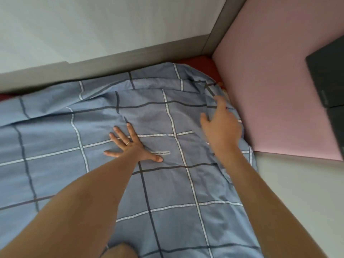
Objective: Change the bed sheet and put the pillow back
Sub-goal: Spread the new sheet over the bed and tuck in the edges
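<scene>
Sheet (167, 192) lies under both your hands: left hand (132, 146) presses it flat, fingers spread; right hand (221, 125), open, is nearer the bunched corner (201, 81) just ahead of it.

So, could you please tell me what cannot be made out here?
All in the head view.
Blurred by motion: right hand; whether its grip holds the blue checked sheet is unclear.
Too small: print on the white label on the sheet.
Cut off by the right edge: dark object.
Hidden under the sheet: most of the red surface.
</scene>
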A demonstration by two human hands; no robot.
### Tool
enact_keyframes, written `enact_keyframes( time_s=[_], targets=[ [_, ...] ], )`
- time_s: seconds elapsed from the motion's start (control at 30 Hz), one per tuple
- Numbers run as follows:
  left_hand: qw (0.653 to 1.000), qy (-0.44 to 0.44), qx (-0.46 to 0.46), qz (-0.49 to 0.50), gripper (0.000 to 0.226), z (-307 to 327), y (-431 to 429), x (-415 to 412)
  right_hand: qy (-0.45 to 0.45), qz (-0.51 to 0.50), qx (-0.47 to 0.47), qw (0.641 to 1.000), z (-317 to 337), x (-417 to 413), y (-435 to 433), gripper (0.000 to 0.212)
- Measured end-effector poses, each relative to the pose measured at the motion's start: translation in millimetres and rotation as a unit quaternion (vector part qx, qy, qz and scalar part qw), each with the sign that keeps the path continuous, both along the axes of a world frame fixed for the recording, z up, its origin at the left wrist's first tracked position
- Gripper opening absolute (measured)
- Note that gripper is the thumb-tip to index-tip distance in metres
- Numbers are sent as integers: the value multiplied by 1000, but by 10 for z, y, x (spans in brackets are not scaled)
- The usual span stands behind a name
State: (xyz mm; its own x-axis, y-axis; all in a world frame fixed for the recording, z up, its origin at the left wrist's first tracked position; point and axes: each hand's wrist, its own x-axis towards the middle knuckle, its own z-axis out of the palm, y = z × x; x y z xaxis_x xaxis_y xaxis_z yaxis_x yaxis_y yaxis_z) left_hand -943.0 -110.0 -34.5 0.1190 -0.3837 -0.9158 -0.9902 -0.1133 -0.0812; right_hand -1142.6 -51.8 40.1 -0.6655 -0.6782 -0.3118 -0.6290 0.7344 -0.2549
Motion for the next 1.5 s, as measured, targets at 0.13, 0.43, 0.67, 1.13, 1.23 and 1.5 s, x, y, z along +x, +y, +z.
enact_keyframes(
  time_s=[0.13, 0.43, 0.67, 1.13, 1.23, 1.5],
  targets=[
    [1000, -6, 8, 4, 171, -29, -20, -1, -165, -83, 56, 981, -50, -573, -610, 56],
    [1000, -10, 21, 7, 172, -59, -69, -21, -261, -243, -146, 923, -493, -921, -1043, 18],
    [999, -23, 25, 9, 171, -120, -61, -26, -185, -170, -212, 944, -697, -898, -1168, 34],
    [999, -27, 16, 6, 171, -147, -68, -19, -140, 65, -79, 985, -793, -812, -1448, 59],
    [999, -26, 18, 8, 171, -154, -78, -24, -4, 93, -71, 993, -695, -764, -1524, 54],
    [1000, -26, 14, 9, 169, -164, -70, -6, -61, 284, 178, 940, -816, 19, -1468, 73]
  ],
)
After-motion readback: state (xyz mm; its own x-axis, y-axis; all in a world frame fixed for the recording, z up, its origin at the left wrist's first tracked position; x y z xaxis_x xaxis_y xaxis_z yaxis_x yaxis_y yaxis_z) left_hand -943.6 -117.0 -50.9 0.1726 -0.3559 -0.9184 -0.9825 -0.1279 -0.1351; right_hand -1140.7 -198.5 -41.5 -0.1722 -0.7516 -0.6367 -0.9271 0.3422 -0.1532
